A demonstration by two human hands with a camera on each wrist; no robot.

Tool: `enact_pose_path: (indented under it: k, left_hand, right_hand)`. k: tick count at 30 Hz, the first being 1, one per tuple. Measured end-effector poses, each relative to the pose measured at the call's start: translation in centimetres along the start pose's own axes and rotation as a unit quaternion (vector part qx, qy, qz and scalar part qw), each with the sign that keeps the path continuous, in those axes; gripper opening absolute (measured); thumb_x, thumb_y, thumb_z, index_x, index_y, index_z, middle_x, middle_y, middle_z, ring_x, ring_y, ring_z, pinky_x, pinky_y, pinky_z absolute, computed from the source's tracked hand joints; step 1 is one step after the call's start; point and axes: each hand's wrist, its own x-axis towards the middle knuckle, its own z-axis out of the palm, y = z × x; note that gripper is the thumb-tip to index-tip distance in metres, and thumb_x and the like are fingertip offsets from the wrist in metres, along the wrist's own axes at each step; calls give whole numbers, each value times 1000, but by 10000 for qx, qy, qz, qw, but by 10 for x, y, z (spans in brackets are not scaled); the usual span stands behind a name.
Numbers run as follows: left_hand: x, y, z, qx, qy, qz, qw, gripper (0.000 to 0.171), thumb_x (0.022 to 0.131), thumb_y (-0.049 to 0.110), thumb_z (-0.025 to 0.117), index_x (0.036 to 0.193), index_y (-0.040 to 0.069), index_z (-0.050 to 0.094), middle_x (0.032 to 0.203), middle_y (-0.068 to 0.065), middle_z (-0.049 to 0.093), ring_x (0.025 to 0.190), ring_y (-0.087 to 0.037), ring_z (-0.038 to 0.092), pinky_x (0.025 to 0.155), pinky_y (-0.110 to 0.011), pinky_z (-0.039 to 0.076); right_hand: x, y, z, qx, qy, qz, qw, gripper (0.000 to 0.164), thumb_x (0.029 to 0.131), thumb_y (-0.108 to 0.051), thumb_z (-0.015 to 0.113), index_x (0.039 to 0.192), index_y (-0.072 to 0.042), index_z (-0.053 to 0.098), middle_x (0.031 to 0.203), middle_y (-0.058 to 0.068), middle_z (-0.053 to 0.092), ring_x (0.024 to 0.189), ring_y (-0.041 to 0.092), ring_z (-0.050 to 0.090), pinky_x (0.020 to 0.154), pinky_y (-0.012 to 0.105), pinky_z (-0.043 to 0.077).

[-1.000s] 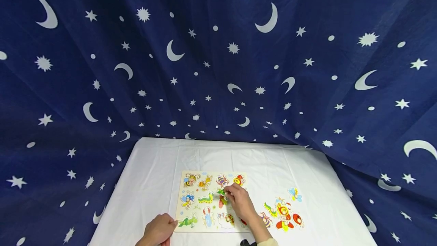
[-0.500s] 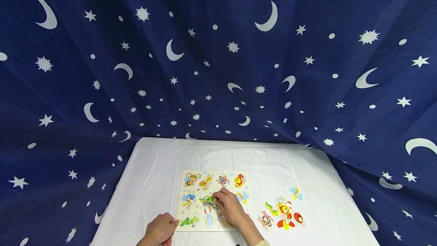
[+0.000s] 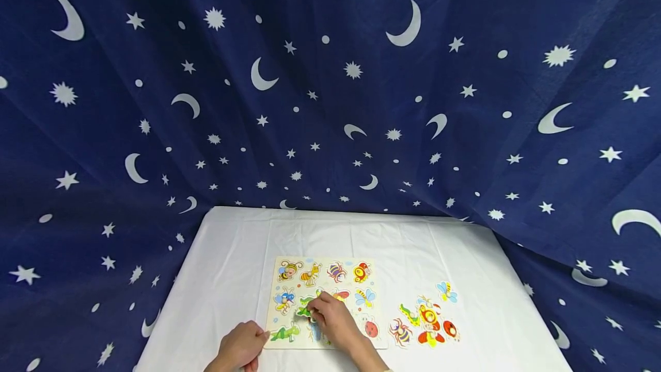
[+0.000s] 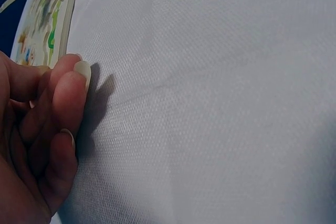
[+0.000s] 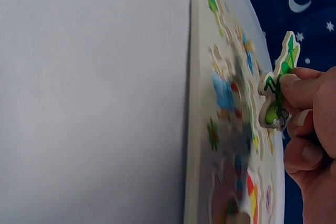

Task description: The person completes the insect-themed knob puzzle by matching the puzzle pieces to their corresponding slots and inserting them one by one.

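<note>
A wooden insect puzzle board [image 3: 295, 344] lies on the white-covered table. My left hand [image 3: 241, 345] holds its near left corner, thumb and fingers bent; in the left wrist view the fingertips [image 4: 69, 95] meet beside the board's edge. Between the thumb and fingers of my right hand [image 3: 337, 325] is a green grasshopper puzzle piece [image 5: 274, 109]. That piece is raised above the board, tilted, with its wooden edge showing in the right wrist view. The right hand covers part of the board's middle and lower pictures. A green grasshopper picture [image 3: 286, 333] shows at the board's lower left.
Right of the board lies a loose group of pieces: a spider [image 3: 400, 332], a caterpillar [image 3: 409, 314], a ladybug [image 3: 450, 329], a bee-like insect [image 3: 446, 291] and others, some overlapping. A dark blue curtain [image 3: 330, 102] with moons and stars hangs behind the table.
My right hand has carried the grasshopper piece leftward and nearer across the board, from its right-middle toward the lower left. The left hand has stayed at the corner.
</note>
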Motion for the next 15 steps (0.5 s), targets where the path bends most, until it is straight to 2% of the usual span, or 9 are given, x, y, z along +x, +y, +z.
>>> enact_pose_path:
  k: [7,15]
  left_hand:
    - [-3,4,-2,0,-61,-174,9998,27,94,32,59,84,8,62,43,2,57,36,-9,56,43,-26,41]
    - [-3,7,-3,-35,-65,-283,9996,25,95,30,58,87,6,61,43,1,57,36,-9,55,42,-25,40]
  right_hand:
    - [3,-13,6,28,-83,-183,9998,11,86,-11,71,94,-18,71,89,-10,65,78,-1,61,71,11,47]
    - [4,-16,12,85,-193,-271,9994,14,85,-8,72,94,-17,70,88,-9,64,77,-3,58,70,9,45]
